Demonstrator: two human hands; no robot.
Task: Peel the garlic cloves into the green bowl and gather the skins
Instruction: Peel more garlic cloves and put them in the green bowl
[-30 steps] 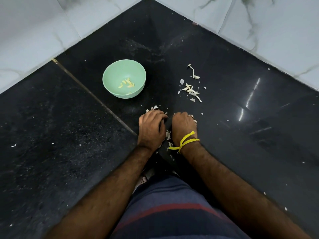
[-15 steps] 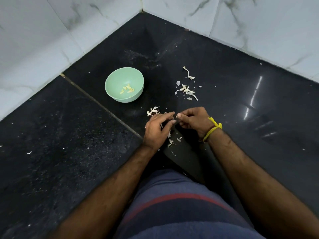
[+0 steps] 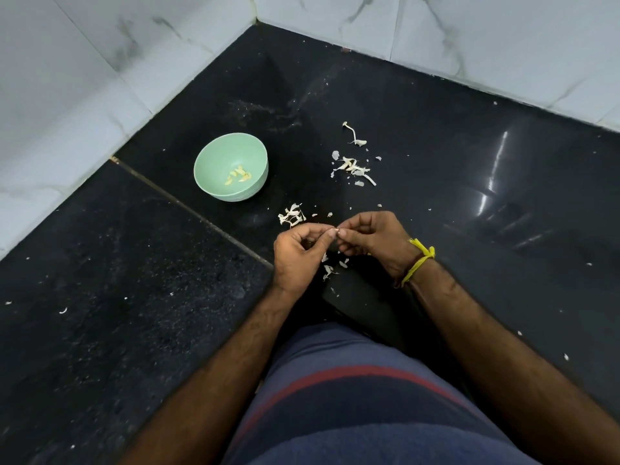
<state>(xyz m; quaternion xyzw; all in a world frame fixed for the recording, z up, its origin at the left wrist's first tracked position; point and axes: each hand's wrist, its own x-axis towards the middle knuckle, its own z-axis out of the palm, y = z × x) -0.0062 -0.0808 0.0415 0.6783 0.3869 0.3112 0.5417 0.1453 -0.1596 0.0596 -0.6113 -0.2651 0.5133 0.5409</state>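
A green bowl (image 3: 214, 152) stands on the black stone counter, with several peeled garlic cloves (image 3: 239, 175) in its bottom. My left hand (image 3: 297, 256) and my right hand (image 3: 375, 241) are raised just above the counter, fingertips meeting. Together they pinch a small garlic clove (image 3: 335, 231), which is mostly hidden by the fingers. A heap of garlic skins (image 3: 292, 214) lies just beyond my left hand, a second skin heap (image 3: 352, 167) lies farther back to the right, and a few skin scraps (image 3: 330, 268) lie under my hands.
White marble walls (image 3: 100, 62) close the corner at the back and left. A dry garlic stem (image 3: 354, 134) lies behind the far skins. A seam (image 3: 188, 206) crosses the counter diagonally. Tiny skin flecks (image 3: 63, 310) dot the left slab.
Both hands have lifted off the counter, where they rested knuckles up, and come together fingertip to fingertip on the clove. The view has shifted, so the bowl and skins sit lower in frame.
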